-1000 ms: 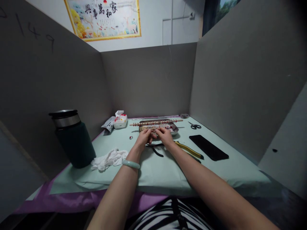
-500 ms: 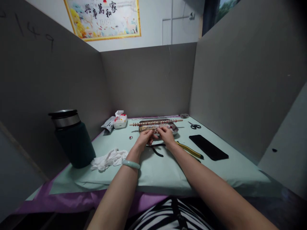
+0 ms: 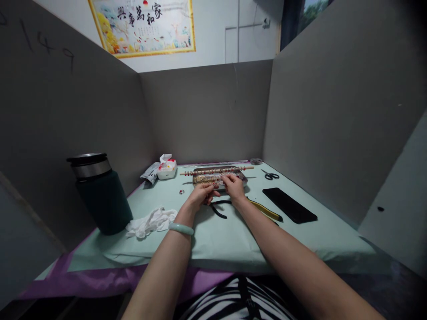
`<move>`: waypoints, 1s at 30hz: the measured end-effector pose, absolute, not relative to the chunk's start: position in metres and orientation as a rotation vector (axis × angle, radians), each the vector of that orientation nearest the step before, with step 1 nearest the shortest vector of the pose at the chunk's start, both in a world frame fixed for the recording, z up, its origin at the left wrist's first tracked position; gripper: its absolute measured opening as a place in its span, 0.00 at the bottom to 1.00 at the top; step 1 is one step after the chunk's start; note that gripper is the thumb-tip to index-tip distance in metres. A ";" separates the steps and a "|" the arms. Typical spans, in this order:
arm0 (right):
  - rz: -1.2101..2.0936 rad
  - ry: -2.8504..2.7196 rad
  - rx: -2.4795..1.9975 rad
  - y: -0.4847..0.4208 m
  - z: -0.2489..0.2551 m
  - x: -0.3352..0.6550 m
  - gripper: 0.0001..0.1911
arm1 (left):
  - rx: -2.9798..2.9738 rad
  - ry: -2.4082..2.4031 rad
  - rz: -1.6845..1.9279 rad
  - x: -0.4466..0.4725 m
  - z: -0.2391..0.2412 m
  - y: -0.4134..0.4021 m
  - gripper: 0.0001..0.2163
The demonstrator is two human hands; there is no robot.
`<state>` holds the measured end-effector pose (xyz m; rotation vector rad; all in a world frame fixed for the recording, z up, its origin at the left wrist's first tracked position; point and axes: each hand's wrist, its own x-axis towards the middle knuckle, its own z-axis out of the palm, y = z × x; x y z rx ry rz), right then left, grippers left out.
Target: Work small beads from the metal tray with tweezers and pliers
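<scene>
My left hand (image 3: pixel 199 196) hovers just in front of a shallow metal tray (image 3: pixel 200 179) filled with small beads, its fingers curled and pinched together on something too small to make out. My right hand (image 3: pixel 235 186) is over the tray's right half, fingertips pinched down at the beads. A thin wooden stick (image 3: pixel 216 170) threaded with beads lies across the tray's far edge. A pale green bangle (image 3: pixel 180 228) circles my left wrist.
Yellow-handled pliers (image 3: pixel 263 210) and dark-handled pliers (image 3: pixel 218 208) lie by my wrists. A black phone (image 3: pixel 288 205) and small scissors (image 3: pixel 270 175) sit to the right. A dark green flask (image 3: pixel 100 193), white crumpled cloth (image 3: pixel 151 221) and a tissue pack (image 3: pixel 167 167) are left. Grey partitions surround the table.
Both hands have shifted slightly; the right hand moved a little farther over the tray while the left drew back a touch towards me.
</scene>
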<state>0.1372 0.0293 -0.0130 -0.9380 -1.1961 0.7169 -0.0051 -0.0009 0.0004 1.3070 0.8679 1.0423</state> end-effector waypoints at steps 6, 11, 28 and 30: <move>0.947 -1.075 -0.903 0.026 -0.009 0.138 0.14 | 1.382 0.838 1.100 -0.004 0.001 -0.002 0.13; 1.026 -1.039 -0.874 0.024 -0.007 0.139 0.13 | 1.344 0.822 1.071 -0.004 0.002 -0.003 0.15; 1.077 -1.017 -0.855 0.023 -0.006 0.141 0.11 | 1.337 0.786 1.075 -0.006 0.004 -0.005 0.11; 1.069 -1.012 -0.855 0.023 -0.007 0.140 0.11 | 1.320 0.812 1.036 -0.005 0.003 -0.004 0.10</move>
